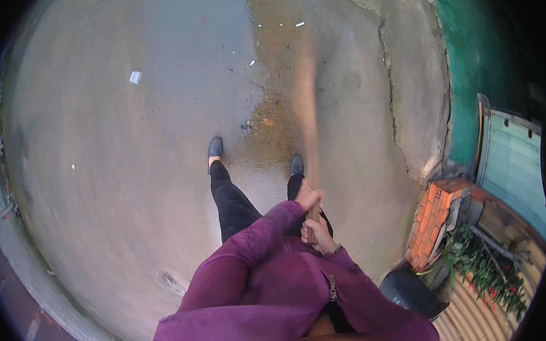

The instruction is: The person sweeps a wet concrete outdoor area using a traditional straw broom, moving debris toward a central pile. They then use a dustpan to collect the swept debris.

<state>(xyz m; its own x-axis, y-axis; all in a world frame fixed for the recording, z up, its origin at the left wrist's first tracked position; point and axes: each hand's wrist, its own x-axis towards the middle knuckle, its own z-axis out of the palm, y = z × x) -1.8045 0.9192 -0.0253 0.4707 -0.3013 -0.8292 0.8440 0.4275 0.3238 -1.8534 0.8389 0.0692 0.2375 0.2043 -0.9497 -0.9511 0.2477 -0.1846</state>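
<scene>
Soft, diffuse daylight, pale glare on the wet concrete point(199, 51), blurred stick point(307, 107), dark-rimmed fisheye bending.

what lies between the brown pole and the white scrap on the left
Grey ground, then a brown patch scattered with small debris nearer the pole; the head view shows it.

No readable text, labels, brands, numbers or signs here

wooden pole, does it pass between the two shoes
No, the wooden pole runs right of both the left shoe and the right shoe.
</scene>
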